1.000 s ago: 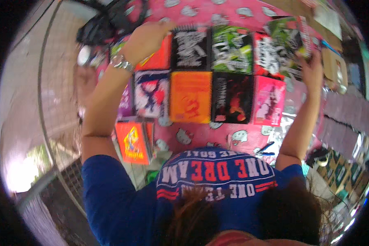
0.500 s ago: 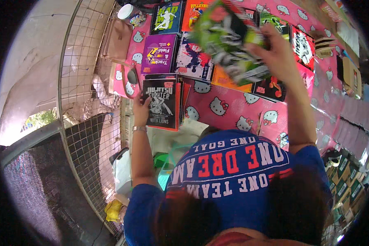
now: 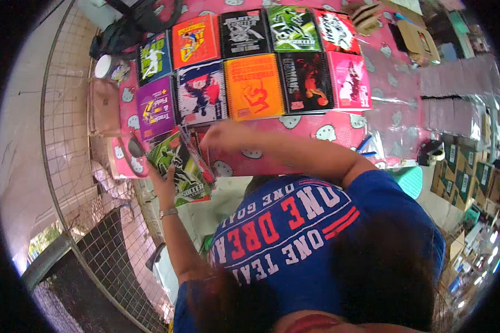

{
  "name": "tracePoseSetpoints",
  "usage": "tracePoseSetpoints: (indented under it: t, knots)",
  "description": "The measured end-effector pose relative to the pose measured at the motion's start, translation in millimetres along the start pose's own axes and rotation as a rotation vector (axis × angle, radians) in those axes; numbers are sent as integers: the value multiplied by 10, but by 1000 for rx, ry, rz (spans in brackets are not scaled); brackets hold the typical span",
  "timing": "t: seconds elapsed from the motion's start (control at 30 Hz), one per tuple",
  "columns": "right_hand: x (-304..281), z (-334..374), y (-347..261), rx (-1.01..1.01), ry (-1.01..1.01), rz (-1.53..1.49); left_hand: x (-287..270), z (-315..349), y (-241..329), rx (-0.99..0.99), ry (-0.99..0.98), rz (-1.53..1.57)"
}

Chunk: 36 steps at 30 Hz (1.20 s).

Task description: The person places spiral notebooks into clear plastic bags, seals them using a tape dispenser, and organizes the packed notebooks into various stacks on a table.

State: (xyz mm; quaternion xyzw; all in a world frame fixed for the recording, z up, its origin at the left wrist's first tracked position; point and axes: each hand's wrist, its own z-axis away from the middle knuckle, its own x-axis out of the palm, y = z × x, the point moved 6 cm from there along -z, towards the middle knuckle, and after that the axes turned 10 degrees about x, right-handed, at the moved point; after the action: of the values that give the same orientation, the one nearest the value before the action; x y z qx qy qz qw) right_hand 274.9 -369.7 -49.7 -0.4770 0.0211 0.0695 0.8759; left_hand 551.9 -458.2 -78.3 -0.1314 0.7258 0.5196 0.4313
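Note:
My left hand (image 3: 164, 186) grips a small stack of spiral notebooks at its lower left, thumb over the top cover. Uppermost lies a green soccer notebook (image 3: 178, 166) with a white and black player figure, tilted at the table's near left edge. Red and dark edges of other notebooks show beneath it. My right hand (image 3: 222, 136) is beside the stack's upper right side, smeared by motion, so its fingers are unclear. Beyond the hands, two rows of notebooks lie on the table, among them a purple one (image 3: 156, 108) and an orange one (image 3: 253, 86).
A pink cartoon-cat cloth (image 3: 300, 125) covers the table. At the far left stands a clear jar with a white lid (image 3: 103, 66). Clear plastic packs (image 3: 455, 83) and an open cardboard box (image 3: 419, 41) sit on the right. Wire mesh (image 3: 53, 139) rises at left.
My right hand has moved left and nearer from above the rows. The green notebook it carried now tops the stack, over the black one. The view has shifted, showing more on the right.

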Motion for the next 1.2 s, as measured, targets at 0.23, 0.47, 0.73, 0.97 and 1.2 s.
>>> tracePoseSetpoints:
  t: [0.23, 0.47, 0.73, 0.97, 1.2]
  knots:
    - [-3548, 2065, 2441, 689, 1600, 1046, -51, -394, 525, 111, -165, -174]
    - [-2693, 1960, 625, 215, 1014, 781, 844, -727, 3052, 703, -45, -297]
    - [-2638, 1494, 275, -193, 1030, 158, 528, -654, 2888, 125, -397, -25]
    - [-2800, 724, 1525, 389, 1129, 907, -945, -78, 1765, -43, -364, 297]
    - [-3265, 788, 1437, 253, 1024, 454, -202, -165, 2196, 700, -469, -611]
